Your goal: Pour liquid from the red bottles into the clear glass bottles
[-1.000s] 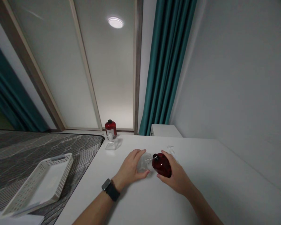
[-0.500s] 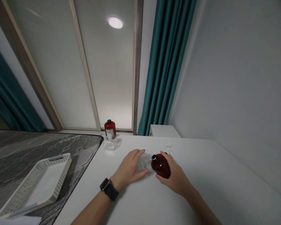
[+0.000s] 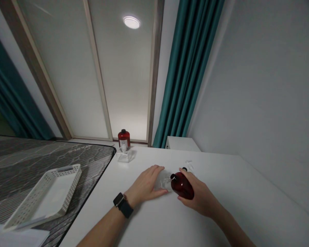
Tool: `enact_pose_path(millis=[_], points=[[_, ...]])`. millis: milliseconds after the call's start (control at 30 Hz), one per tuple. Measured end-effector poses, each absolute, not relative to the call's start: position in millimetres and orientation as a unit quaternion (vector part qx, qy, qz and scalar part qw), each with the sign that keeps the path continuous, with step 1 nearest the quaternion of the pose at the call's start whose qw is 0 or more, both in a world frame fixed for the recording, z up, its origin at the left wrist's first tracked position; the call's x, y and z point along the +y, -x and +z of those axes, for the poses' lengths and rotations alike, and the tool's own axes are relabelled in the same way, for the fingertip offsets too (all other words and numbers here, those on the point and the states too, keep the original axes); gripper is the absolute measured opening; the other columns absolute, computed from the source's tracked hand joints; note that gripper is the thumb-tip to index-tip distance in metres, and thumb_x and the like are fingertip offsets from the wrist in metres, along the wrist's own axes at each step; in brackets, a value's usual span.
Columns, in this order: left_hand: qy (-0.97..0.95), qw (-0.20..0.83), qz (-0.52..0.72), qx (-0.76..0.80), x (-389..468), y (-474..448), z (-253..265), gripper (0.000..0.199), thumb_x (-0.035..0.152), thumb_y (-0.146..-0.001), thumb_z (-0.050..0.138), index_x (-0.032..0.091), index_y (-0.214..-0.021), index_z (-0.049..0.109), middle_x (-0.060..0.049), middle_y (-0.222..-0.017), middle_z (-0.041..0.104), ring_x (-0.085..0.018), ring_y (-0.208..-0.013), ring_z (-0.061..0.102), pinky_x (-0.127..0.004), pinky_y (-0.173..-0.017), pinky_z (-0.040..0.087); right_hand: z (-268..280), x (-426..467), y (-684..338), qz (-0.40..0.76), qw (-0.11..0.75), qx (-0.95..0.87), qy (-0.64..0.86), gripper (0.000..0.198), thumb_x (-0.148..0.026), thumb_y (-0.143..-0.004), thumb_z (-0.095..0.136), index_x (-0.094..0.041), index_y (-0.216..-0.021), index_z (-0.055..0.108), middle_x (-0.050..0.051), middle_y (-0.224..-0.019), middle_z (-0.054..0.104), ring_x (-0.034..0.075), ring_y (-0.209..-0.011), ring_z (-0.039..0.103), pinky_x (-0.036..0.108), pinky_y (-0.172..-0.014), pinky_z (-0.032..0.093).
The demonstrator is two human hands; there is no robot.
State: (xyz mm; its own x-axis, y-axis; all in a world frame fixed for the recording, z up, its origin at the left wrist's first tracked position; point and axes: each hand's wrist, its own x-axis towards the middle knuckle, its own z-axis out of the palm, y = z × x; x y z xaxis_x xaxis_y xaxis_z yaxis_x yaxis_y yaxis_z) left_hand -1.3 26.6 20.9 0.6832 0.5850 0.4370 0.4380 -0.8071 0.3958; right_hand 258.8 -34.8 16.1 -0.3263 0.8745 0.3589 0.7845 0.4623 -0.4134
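My right hand point(image 3: 198, 192) grips a dark red bottle point(image 3: 182, 185), which leans to the left with its dark neck pointing up and left. Close beside that neck is a clear, see-through container point(image 3: 163, 180); whether the two touch I cannot tell. My left hand point(image 3: 147, 183), with a black watch point(image 3: 123, 205) on its wrist, curls around the clear container from the left. A small black piece point(image 3: 184, 169) shows just behind my right fingers, and beyond it a clear, whitish item point(image 3: 189, 165) lies on the white table point(image 3: 154, 223).
Another red bottle point(image 3: 124, 137) with a dark cap and pale label stands at the table's far left, behind a clear box point(image 3: 123, 157). On the grey patterned surface to the left sits a white perforated basket point(image 3: 38, 195). Papers point(image 3: 18, 236) lie below it.
The view has shifted slightly, so most things appear a little farther right. My right hand and the red bottle have moved slightly right and nearer. Both hands keep their holds.
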Motion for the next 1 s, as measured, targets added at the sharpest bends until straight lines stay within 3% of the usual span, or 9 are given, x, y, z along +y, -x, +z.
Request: enact_pose_path(millis=[400,1000], points=[[-0.906,0.148,0.279,0.283,22,-4,21,0.066,0.045,-0.081,0.075,0.019,-0.133,0.043,-0.014,-0.124,0.061,-0.032,-0.108,0.065,-0.046,-0.092,0.055,26,-38,-270,0.083,0.23,-0.827,0.506,0.09,-0.02,-0.069,0.074,-0.025,-0.151,0.037,0.013,-0.141,0.059,0.031,-0.124,0.061,0.044,-0.104,0.05],[-0.896,0.147,0.293,0.299,23,-7,10,0.067,0.044,-0.077,0.077,0.021,-0.13,0.043,-0.01,-0.117,0.063,-0.03,-0.103,0.067,-0.042,-0.087,0.056,42,-37,-269,0.104,0.172,-0.834,0.513,0.097,-0.02,-0.068,0.075,-0.027,-0.154,0.032,0.012,-0.138,0.061,0.034,-0.127,0.058,0.049,-0.104,0.048]])
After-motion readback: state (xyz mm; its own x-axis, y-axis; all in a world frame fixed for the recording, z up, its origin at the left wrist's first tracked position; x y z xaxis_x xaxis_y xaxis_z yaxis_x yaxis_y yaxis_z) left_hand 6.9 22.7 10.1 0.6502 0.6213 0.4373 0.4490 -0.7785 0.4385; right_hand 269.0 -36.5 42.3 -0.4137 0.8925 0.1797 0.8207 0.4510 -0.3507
